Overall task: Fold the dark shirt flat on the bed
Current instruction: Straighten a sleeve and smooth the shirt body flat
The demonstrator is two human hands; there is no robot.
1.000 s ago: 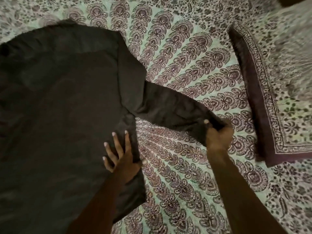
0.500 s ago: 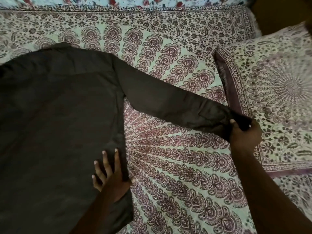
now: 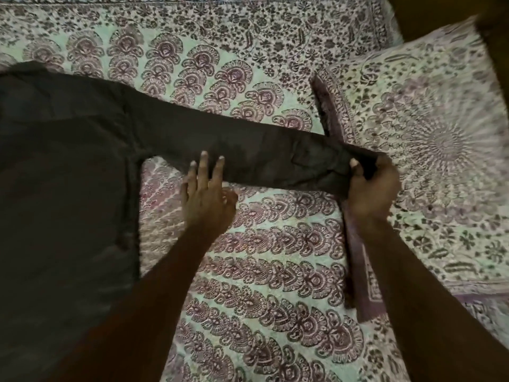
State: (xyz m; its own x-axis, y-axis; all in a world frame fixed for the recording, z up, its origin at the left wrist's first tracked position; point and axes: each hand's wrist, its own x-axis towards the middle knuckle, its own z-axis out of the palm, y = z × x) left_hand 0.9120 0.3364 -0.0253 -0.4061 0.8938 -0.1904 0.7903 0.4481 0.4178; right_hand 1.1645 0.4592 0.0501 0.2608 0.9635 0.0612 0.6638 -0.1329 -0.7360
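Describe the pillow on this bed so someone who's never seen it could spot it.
On the patterned bedsheet, the dark shirt lies at left. Follow its outstretched sleeve rightward to the right hand gripping the cuff; the pillow lies just beyond. Unlike the sheet's arched motifs, it shows a radiating sunburst print with a maroon border.

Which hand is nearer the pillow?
Right. The right hand grips the cuff at the edge of the pillow; the left hand touches the sleeve mid-length, well short of it.
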